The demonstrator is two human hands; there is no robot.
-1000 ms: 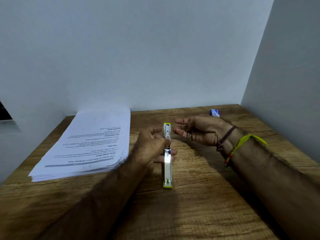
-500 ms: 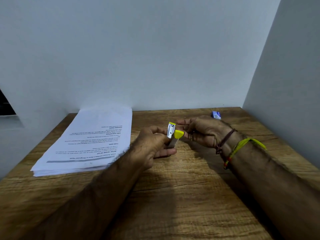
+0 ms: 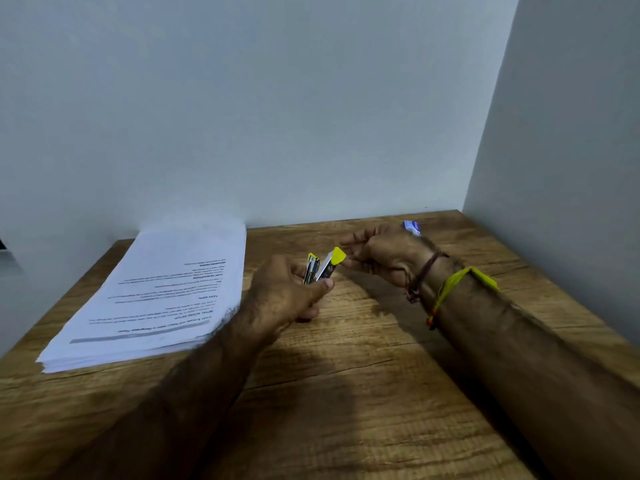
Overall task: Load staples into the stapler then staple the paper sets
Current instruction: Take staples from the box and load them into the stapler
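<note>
On the table, largest thing first:

Table (image 3: 363, 410): wooden, with visible grain, sitting in a corner between two pale walls and carrying everything else.

Paper stack (image 3: 156, 292): a thick pile of printed sheets lying flat on the table's left half, its far edge reaching almost to the back wall; the text is facing away from the wearer (so it is reading upside down from this view).

Left hand (image 3: 287, 292): closing around the lower part of the stapler, thumb pressing along its right side, fingers wrapping behind it; the forearm is crossing the near corner of the paper stack.

Right hand (image 3: 381, 254): hovering just right of the stapler, fingers loosely curled and pointing left, fingertips touching or nearly touching the yellow tip of the raised arm. Whether it is actually pinching that tip I cannot tell. Thread bands (one dark, one yellow) are circling the wrist.

Stapler (image 3: 323, 266): yellow and metal, being held above the table near its middle, tilting away from the wearer and swung open, its two arms splaying apart in a narrow V.

Staple box (image 3: 412, 227): small, blue and white, lying on the table near the back right, just beyond the right hand.
</note>
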